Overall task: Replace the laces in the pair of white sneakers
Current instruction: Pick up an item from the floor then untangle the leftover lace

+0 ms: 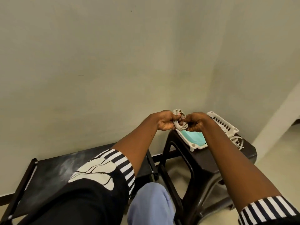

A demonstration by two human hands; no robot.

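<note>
A plain pale wall (113, 62) fills most of the view, and it meets a cream floor (276, 159) at the bottom right. On the floor stand a dark brown stool (211, 168) and, to the left of it, a low black table (48, 172). A knee (151, 203) in light blue cloth shows between them.

The coiled lace (179, 121) is grey-white and flat, wound in several loops into a small bundle. It is in the air above the far edge of the stool, between the two hands. The left hand (165, 121) pinches its left side with curled fingers, and the right hand (195, 121) pinches the right side in the same way.

On the stool lie two white sneakers, both with the sole turned up, as far as I can tell: the first sneaker (194, 146) shows a teal patch, and the second sneaker (222, 122) shows dark slots. A loose lace (237, 142) lies just beside the second one. So I count two laces, two sneakers and one stool.
</note>
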